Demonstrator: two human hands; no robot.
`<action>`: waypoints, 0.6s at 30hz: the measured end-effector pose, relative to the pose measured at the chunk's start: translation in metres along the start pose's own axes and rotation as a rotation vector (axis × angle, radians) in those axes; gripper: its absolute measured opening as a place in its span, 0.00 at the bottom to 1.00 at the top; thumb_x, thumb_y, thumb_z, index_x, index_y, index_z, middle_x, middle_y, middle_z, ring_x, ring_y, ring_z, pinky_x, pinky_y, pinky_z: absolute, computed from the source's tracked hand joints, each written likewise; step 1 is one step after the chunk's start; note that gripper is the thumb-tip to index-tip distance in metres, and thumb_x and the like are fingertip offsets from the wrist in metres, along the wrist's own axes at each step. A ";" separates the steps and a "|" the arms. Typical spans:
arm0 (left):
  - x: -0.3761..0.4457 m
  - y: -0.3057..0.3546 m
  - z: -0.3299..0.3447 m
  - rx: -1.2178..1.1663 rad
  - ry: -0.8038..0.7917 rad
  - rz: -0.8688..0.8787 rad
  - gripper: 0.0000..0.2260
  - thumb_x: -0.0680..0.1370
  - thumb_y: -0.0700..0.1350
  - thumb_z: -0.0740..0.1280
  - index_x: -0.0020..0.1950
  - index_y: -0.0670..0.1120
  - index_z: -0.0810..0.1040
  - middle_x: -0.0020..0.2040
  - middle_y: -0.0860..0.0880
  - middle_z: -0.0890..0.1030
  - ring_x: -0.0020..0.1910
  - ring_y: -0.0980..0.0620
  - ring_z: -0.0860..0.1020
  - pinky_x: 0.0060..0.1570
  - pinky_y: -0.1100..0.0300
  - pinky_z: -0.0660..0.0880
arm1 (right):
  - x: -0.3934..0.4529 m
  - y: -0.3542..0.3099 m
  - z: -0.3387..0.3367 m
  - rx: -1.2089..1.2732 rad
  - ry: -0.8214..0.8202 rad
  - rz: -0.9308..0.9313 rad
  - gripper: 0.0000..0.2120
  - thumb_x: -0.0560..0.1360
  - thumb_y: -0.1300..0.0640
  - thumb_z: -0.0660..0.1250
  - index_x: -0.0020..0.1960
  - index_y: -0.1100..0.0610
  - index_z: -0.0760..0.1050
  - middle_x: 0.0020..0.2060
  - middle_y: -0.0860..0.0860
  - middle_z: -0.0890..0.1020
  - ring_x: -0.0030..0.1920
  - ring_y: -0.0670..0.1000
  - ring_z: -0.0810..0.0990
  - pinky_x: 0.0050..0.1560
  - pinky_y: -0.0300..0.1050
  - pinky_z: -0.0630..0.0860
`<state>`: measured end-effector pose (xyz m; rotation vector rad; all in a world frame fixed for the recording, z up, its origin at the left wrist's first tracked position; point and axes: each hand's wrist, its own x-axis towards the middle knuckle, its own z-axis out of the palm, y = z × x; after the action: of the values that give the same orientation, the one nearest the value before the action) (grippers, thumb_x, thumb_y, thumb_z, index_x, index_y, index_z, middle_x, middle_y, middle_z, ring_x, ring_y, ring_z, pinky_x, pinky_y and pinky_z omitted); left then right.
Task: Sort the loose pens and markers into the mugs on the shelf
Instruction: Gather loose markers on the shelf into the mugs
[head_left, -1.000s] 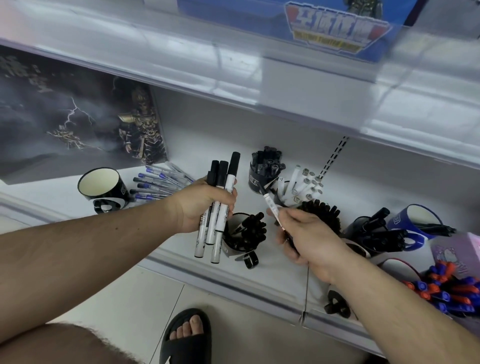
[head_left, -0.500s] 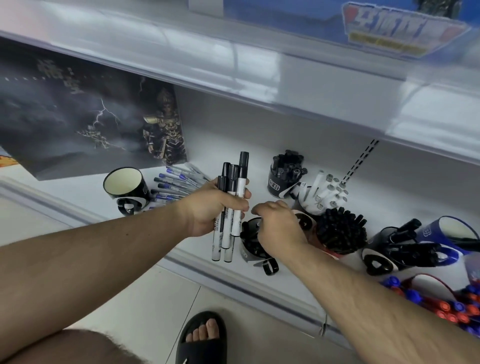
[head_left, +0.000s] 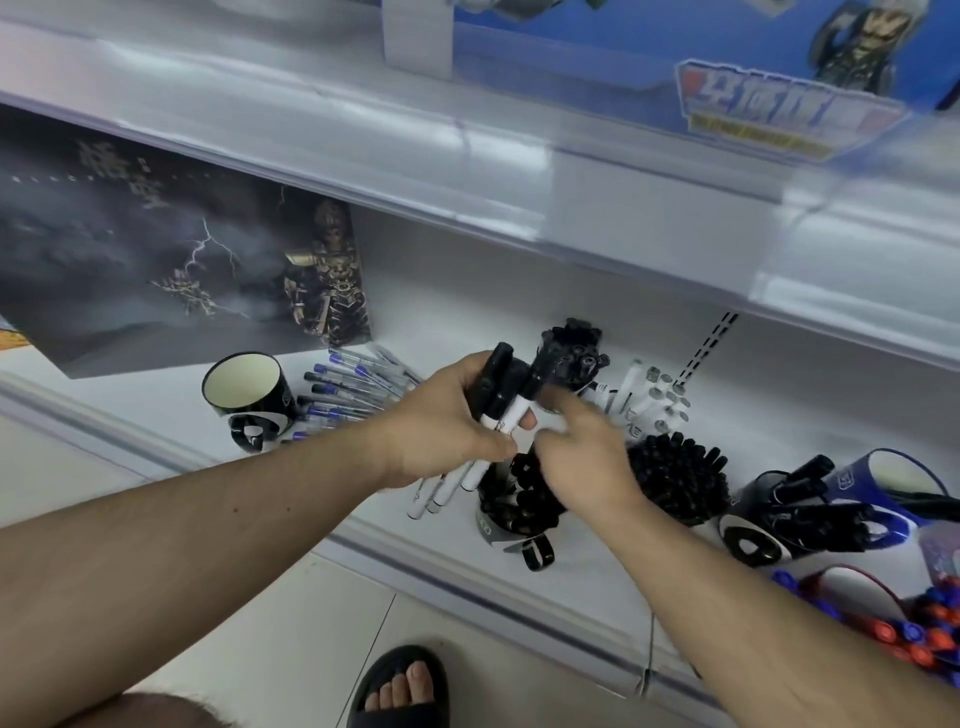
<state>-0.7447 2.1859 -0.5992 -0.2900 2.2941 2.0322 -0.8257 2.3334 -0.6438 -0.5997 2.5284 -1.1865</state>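
A white shelf (head_left: 363, 525) with a pale grey front lip runs across the view. A second white shelf (head_left: 311, 130) sits above it, fronted by a clear strip. The back wall (head_left: 467, 291) is white and carries a slotted upright (head_left: 714, 338). The floor (head_left: 291, 639) is light tile with dark grout lines. Lighting is even and bright.
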 end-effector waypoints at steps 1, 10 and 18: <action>0.000 -0.001 -0.001 0.062 -0.003 0.009 0.26 0.71 0.28 0.71 0.62 0.50 0.73 0.45 0.54 0.84 0.46 0.59 0.82 0.44 0.63 0.77 | -0.006 -0.009 -0.010 0.313 0.115 0.072 0.23 0.71 0.65 0.60 0.63 0.52 0.77 0.58 0.50 0.81 0.62 0.52 0.76 0.60 0.48 0.73; 0.003 -0.002 0.016 0.613 -0.084 0.110 0.32 0.70 0.38 0.72 0.69 0.56 0.65 0.49 0.56 0.79 0.46 0.59 0.78 0.45 0.63 0.76 | -0.035 -0.050 -0.058 -0.058 -0.032 -0.192 0.08 0.74 0.51 0.71 0.52 0.44 0.81 0.44 0.42 0.81 0.43 0.41 0.78 0.46 0.35 0.75; 0.016 0.014 0.032 0.720 -0.286 -0.006 0.29 0.69 0.37 0.71 0.64 0.60 0.68 0.47 0.56 0.79 0.43 0.58 0.79 0.41 0.63 0.78 | -0.047 -0.016 -0.093 0.122 0.159 -0.088 0.11 0.77 0.58 0.68 0.42 0.42 0.79 0.38 0.42 0.81 0.38 0.41 0.79 0.41 0.32 0.75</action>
<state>-0.7650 2.2177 -0.5923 0.0390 2.6070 1.0308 -0.8196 2.4084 -0.5703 -0.6144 2.5571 -1.4622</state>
